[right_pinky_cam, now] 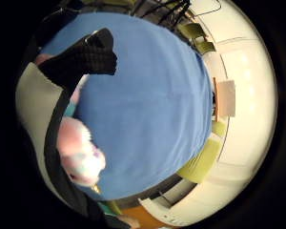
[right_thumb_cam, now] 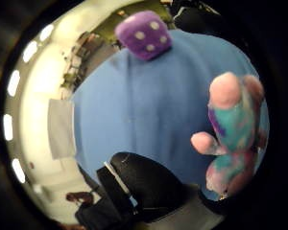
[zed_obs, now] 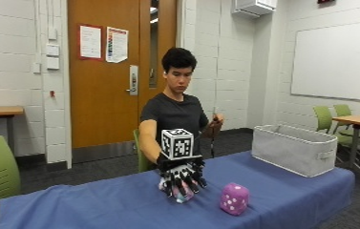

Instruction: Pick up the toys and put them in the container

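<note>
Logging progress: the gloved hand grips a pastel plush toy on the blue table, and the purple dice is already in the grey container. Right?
Not quite. The purple dice is still on the blue table, beside the gloved hand gripping the pastel plush toy; the outside view shows it apart from the grey container.

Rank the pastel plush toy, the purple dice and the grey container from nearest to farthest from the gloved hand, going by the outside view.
1. Pastel plush toy: under the right hand, in its fingers.
2. Purple dice: on the blue tablecloth, beside the hand.
3. Grey container: at the table's far end.

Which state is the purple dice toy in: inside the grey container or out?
Out. The purple dice toy sits on the blue tablecloth, apart from the grey container.
</note>
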Action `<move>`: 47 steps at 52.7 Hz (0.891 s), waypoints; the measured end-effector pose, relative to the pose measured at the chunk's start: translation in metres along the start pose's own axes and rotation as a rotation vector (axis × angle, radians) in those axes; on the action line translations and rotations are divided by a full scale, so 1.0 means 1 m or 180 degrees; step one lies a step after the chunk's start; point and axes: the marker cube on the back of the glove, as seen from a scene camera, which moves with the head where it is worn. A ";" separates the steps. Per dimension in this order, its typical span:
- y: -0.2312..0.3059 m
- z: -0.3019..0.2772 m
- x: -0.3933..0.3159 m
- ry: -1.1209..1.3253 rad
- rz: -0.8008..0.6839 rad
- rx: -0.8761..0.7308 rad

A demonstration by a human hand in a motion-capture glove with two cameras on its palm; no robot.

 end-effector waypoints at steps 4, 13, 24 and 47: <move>0.002 0.015 0.007 0.0020 0.0049 -0.0081; 0.015 0.028 0.007 0.0122 0.0115 0.0019; 0.027 0.012 -0.014 0.0296 0.0099 0.0381; 0.043 -0.025 -0.026 -0.0409 0.0013 0.0097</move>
